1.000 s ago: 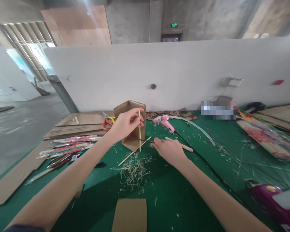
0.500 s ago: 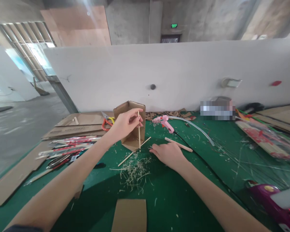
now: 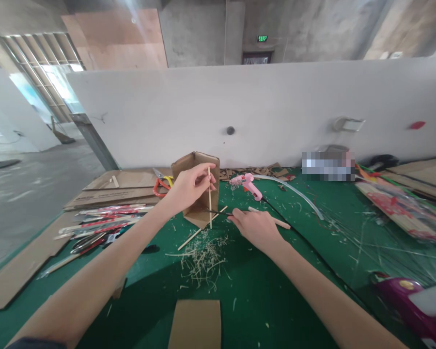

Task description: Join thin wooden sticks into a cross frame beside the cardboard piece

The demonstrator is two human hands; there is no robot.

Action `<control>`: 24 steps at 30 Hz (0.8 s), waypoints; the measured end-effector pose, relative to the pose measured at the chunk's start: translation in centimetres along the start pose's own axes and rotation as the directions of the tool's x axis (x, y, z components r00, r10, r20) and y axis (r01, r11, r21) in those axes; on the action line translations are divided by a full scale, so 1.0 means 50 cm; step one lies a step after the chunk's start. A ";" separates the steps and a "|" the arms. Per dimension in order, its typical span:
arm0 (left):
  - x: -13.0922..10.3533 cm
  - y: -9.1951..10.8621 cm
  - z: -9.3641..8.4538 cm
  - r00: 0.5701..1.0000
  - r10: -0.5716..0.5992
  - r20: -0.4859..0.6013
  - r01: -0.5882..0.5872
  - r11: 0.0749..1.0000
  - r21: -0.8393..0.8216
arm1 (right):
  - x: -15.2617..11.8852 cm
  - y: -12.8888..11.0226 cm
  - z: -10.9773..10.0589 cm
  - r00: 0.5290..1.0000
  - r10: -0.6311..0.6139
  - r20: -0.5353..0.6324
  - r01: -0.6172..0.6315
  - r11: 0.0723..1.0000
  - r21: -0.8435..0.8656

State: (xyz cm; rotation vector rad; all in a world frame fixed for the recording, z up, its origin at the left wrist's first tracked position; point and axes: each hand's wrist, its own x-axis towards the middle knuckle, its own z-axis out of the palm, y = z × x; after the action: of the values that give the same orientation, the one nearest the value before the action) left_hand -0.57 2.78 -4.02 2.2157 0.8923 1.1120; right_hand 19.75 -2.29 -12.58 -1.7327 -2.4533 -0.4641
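My left hand (image 3: 196, 183) pinches a thin wooden stick (image 3: 210, 203) near its top, so that it hangs nearly upright. Behind that hand stands a folded cardboard piece (image 3: 195, 157), open toward me. My right hand (image 3: 255, 227) is closed on a slim dark tool (image 3: 220, 212), whose kind I cannot make out; it points left and crosses the stick in view. Whether they touch I cannot tell. A second thin stick (image 3: 189, 239) lies slantwise on the table below, beside a heap of wood shavings (image 3: 203, 259). Partly behind my right hand lies a thicker wooden rod (image 3: 282, 223).
A pink glue gun (image 3: 252, 186) lies behind my right hand, its black cord (image 3: 312, 247) running toward the right front. Orange-handled scissors (image 3: 160, 186) and wrapped sticks (image 3: 105, 218) lie left. A cardboard rectangle (image 3: 196, 325) is in front; a purple device (image 3: 403, 300) sits right.
My right hand has lifted slightly off the table and now holds the dark tool pointing at the stick. My left hand and its stick have hardly moved.
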 end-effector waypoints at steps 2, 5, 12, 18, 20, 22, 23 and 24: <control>0.000 0.000 0.000 1.000 -0.004 0.000 0.004 1.000 0.015 | -0.002 0.001 -0.001 0.997 -0.057 0.052 0.057 0.998 0.010; 0.000 0.000 -0.001 1.000 -0.004 -0.002 0.004 1.000 0.022 | -0.002 0.003 -0.002 0.999 -0.049 0.018 0.049 0.999 0.011; 0.000 -0.001 -0.001 1.000 -0.007 0.000 0.007 1.000 0.019 | -0.003 0.001 0.007 0.997 -0.076 0.015 0.076 0.997 0.002; -0.003 0.008 0.003 0.999 0.022 -0.033 -0.020 0.998 0.057 | -0.002 -0.003 0.010 0.998 -0.023 -0.062 0.024 1.000 0.017; -0.003 0.009 0.005 0.999 0.023 -0.043 -0.021 0.999 0.050 | 0.000 0.000 0.009 0.997 -0.071 -0.030 0.072 0.997 0.034; -0.002 0.007 0.006 0.999 0.022 -0.045 -0.020 0.999 0.038 | 0.002 0.003 0.006 0.997 -0.066 -0.037 0.067 0.997 0.040; -0.002 0.006 0.006 0.999 0.019 -0.044 -0.018 0.999 0.029 | 0.003 0.005 0.004 0.998 -0.037 -0.052 0.038 0.999 0.037; -0.001 0.005 0.007 0.999 0.015 -0.047 -0.014 1.000 0.019 | 0.004 0.006 0.002 0.998 -0.006 -0.061 0.008 0.999 0.031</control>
State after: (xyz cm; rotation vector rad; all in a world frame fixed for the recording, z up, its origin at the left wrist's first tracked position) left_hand -0.23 2.51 -4.07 2.2232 0.9111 1.1712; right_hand 19.98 -1.99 -12.58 -1.6738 -2.4124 -0.4689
